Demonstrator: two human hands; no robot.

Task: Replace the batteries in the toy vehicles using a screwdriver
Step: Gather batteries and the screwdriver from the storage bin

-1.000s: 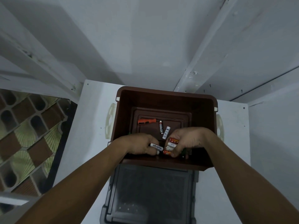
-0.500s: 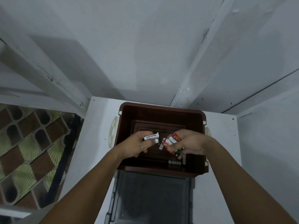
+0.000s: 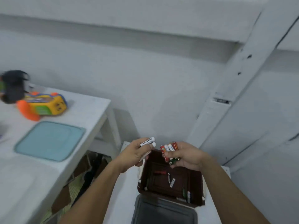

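White painted walls close off the corner, and below our hands we see a brown plastic bin [image 3: 196, 183] on a small white stand [image 3: 126, 191]. A dark grey lid [image 3: 163, 212] lies just in front of the bin.

Our left hand [image 3: 135, 152] pinches two white batteries [image 3: 148, 142] between the thumb and curled fingers, above the bin's left rim. Our right hand [image 3: 186, 155] has its fingers curled round a bunch of red and orange batteries [image 3: 169, 148], with a green battery [image 3: 173, 161] at the bottom of the bunch. It hovers over the bin's far edge. The two hands are near each other but not touching.

On the bin's floor we make out a red-handled screwdriver [image 3: 159, 172] and a few loose batteries [image 3: 172, 182].

To the left, on a white table [image 3: 90, 107], a yellow and orange toy vehicle [image 3: 42, 105] sits beyond a pale blue lid [image 3: 50, 140]. The toy is blurred and well apart from the hands.
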